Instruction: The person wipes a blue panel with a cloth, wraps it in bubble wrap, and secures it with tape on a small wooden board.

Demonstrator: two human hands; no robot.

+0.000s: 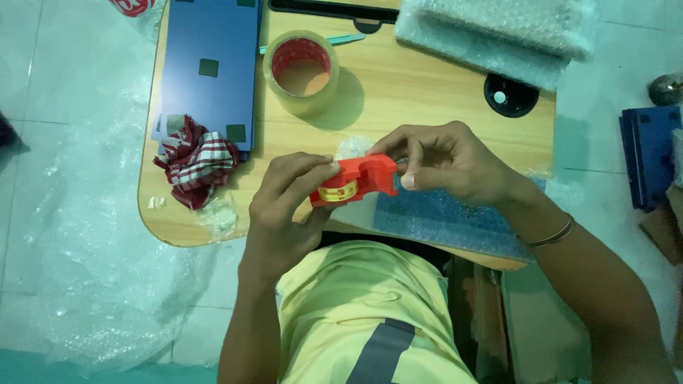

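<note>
two hands around red dispenser

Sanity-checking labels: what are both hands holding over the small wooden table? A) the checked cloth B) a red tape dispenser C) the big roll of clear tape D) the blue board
B: the left hand and right hand both grip the red tape dispenser; the big tape roll, checked cloth and blue board lie untouched on the table.

A low wooden table carries 1 large roll of clear packing tape, a flat blue panel, a crumpled red-and-white checked cloth and folded bubble wrap; clear plastic sheeting covers the tiled floor.
</note>
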